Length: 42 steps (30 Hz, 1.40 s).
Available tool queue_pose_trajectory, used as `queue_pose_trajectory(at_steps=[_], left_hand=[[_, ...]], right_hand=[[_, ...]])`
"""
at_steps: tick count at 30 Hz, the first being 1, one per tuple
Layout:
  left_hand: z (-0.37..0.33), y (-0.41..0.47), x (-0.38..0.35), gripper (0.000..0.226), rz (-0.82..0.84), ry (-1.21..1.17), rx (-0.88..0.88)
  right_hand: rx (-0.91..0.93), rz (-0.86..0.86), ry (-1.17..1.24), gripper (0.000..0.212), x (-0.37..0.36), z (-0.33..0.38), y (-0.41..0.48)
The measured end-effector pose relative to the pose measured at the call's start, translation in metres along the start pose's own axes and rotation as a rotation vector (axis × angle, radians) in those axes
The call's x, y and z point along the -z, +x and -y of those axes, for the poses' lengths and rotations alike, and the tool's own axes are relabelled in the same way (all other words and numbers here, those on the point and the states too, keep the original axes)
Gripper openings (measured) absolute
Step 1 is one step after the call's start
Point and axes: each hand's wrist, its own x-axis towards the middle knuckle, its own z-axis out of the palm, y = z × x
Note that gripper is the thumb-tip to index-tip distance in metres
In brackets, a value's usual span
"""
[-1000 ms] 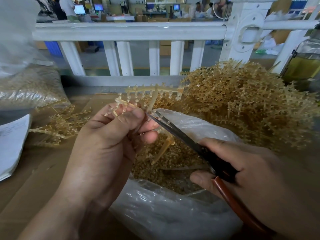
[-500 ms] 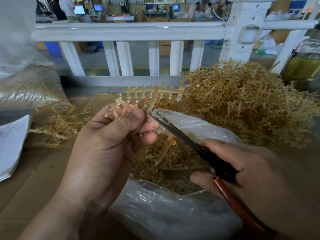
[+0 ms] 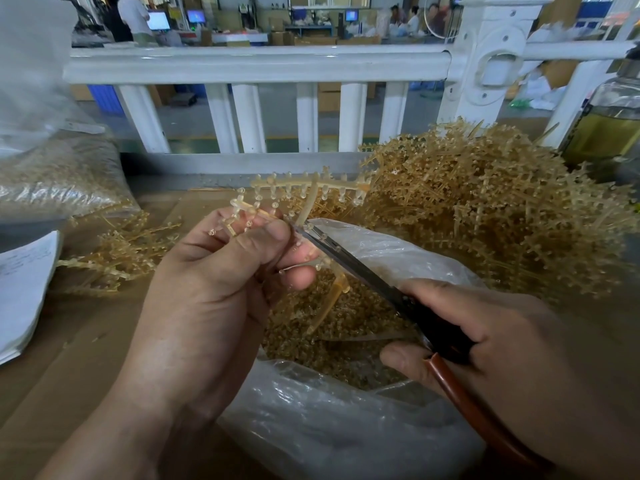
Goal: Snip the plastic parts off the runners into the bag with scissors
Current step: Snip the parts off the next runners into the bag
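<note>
**Cutting held right over the open bag**

The left hand (image 3: 207, 299) pinches a runner (image 3: 304, 187) between thumb and curled fingers. It holds the runner directly above the mouth of the bag (image 3: 346, 427) at near centre, so anything cut free should drop straight in. The runner's long spine fans out past the fingertips toward the far side, with small parts (image 3: 275, 205) along its branches. One stem hangs down into the bag's opening.

The right hand (image 3: 502, 341) is wrapped round the handles of the scissors (image 3: 363, 271). The blades lie nearly together, their tips against the runner just beside the left thumb. Gripping so near the cut probably stops the thin plastic from flexing away.

The bag's bottom is covered with loose parts (image 3: 329, 327). A big heap of runners (image 3: 502, 209) sits on the counter (image 3: 69, 358) at far right, near the right hand. A smaller tangle (image 3: 117, 251) lies to the left, perhaps stripped pieces, though I cannot tell. Judging by the heap, much of the job remains.
</note>
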Motion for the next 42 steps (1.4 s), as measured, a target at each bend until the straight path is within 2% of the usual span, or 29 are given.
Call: queue_pose_trajectory(at_steps=[8,19,25,32,42], left_hand=[[-0.0016,-0.0005,-0.0013,0.006,-0.001,-0.009,0.012],[-0.0009,0.0011,0.0001,0.015,0.020,-0.013,-0.005],[-0.0010,0.0003,-0.0032,0.011,-0.040,-0.018,0.010],[-0.0016,-0.0017,-0.0035,0.006,-0.031,-0.015,0.018],[-0.0006,0.0006,-0.0012,0.010,-0.039,-0.002,0.020]], right_hand=[[0.028,-0.049,-0.014,0.055,-0.0011,0.0008,0.0004],[0.066,-0.121,-0.048,0.046,-0.0052,-0.0018,0.0006],[0.074,-0.138,-0.037,0.048,-0.0088,-0.0058,0.0022],[0.079,-0.115,-0.065,0.044,-0.0052,-0.0059,0.0007],[0.071,-0.120,-0.085,0.045,-0.0053,-0.0053,0.0009]])
